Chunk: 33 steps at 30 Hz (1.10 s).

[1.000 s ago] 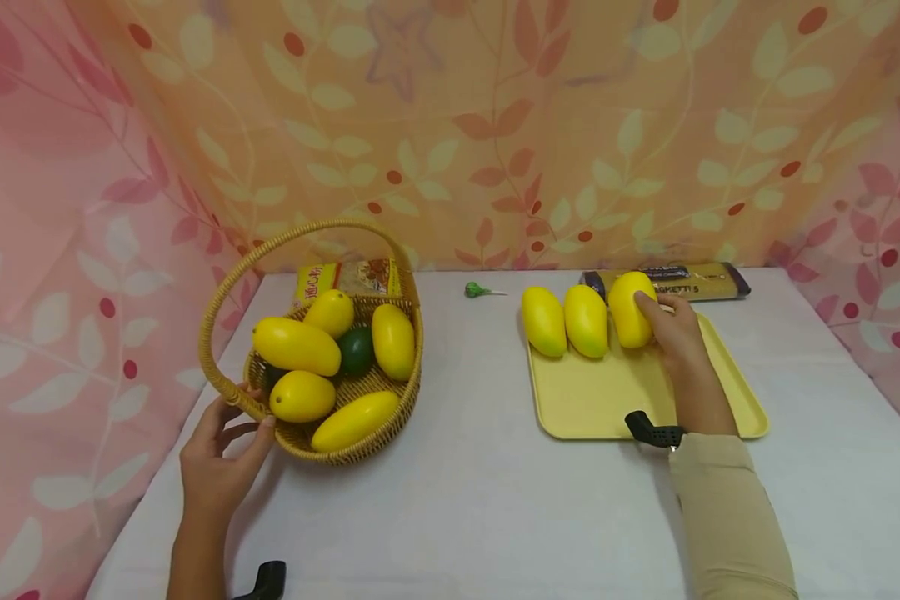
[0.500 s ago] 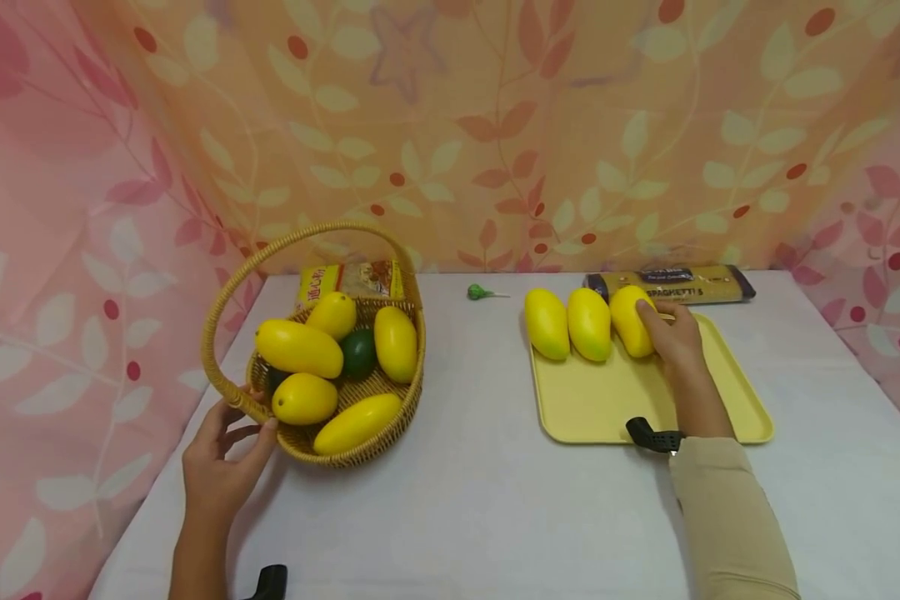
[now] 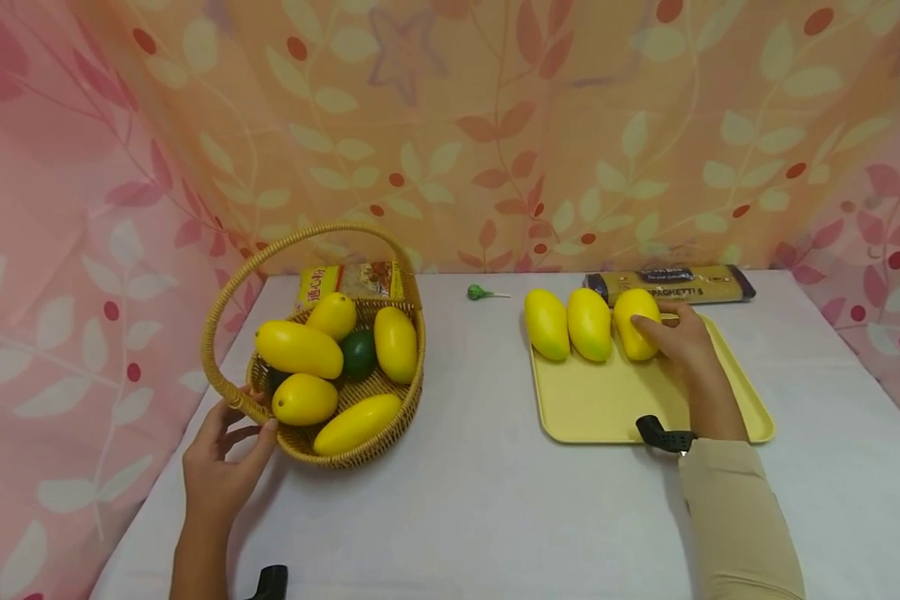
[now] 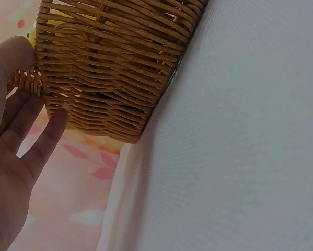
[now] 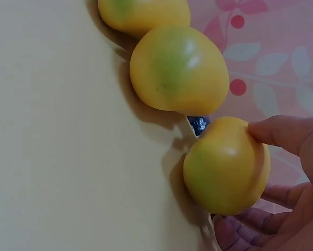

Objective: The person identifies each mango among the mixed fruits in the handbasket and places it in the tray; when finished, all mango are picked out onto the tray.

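My left hand point(image 3: 221, 467) grips the wicker basket point(image 3: 412, 396) at the foot of its arched handle, thumb on the rim. In the left wrist view some fingers reach around the basket's woven side point(image 4: 109, 68). Several yellow mangoes point(image 3: 298, 347) and dark green fruit point(image 3: 357, 354) lie inside. On the right, my right hand point(image 3: 682, 337) holds a mango point(image 3: 633, 321) at the back of a yellow tray point(image 3: 600, 412), thumb on its near side point(image 5: 227, 162), fingers partly hidden behind it. Two more mangoes point(image 3: 546, 325) lie in a row to its left.
Behind the tray lies a spaghetti packet point(image 3: 697, 285). A pasta bag point(image 3: 356, 279) stands behind the basket, partly hidden by it. Between basket and tray, toward the back, is a green lollipop point(image 3: 477, 292). A patterned cloth point(image 3: 450, 167) closes off the back of the table.
The mango in my right hand has come down onto the tray beside the other two and stands straighter. My right hand has shifted slightly right; the left hand stays on the basket.
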{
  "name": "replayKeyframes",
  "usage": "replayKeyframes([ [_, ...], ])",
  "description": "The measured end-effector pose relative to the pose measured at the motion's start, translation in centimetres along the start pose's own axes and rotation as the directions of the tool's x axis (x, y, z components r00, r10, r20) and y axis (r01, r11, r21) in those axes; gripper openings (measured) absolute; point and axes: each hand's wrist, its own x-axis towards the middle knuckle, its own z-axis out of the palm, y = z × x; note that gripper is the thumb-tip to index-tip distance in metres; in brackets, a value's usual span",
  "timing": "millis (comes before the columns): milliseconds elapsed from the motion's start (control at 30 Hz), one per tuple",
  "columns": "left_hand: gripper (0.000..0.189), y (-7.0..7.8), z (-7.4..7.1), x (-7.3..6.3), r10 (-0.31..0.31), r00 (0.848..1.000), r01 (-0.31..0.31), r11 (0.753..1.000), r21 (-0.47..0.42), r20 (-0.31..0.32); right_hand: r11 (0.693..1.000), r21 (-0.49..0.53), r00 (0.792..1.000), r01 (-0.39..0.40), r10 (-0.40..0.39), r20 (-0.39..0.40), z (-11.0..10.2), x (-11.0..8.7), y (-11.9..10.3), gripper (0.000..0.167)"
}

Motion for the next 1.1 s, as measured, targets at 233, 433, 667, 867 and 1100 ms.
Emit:
replayKeyframes([
  [233, 0.066, -0.32, -0.13, -0.27, -0.027, 1.0, 0.027, 1.0, 0.009, 0.013, 1.0, -0.004, 1.0, 0.006, -0.006, 0.002, 0.2, 0.16, 0.39, 0.097],
  [433, 0.067, -0.16, -0.13, -0.21, 0.002, 1.0, -0.002, 1.0, -0.006, 0.01, 1.0, 0.006, 1.0, 0.002, -0.002, -0.01, 0.29, 0.17, 0.53, 0.097],
  [667, 0.067, 0.13, -0.17, -0.03, -0.014, 1.0, 0.014, 1.0, 0.006, 0.011, 1.0, 0.018, 1.0, 0.014, -0.014, -0.01, 0.23, 0.2, 0.1, 0.098],
  [867, 0.066, 0.03, -0.22, -0.11, -0.052, 0.999, 0.051, 0.998, 0.031, 0.013, 1.0, -0.004, 1.0, 0.009, -0.009, -0.019, -0.02, 0.04, 0.08, 0.099],
  [1100, 0.066, -0.16, -0.19, -0.09, -0.06, 0.998, 0.06, 0.998, 0.036, 0.016, 0.999, -0.026, 0.998, 0.029, -0.031, -0.053, -0.31, -0.21, -0.13, 0.096],
])
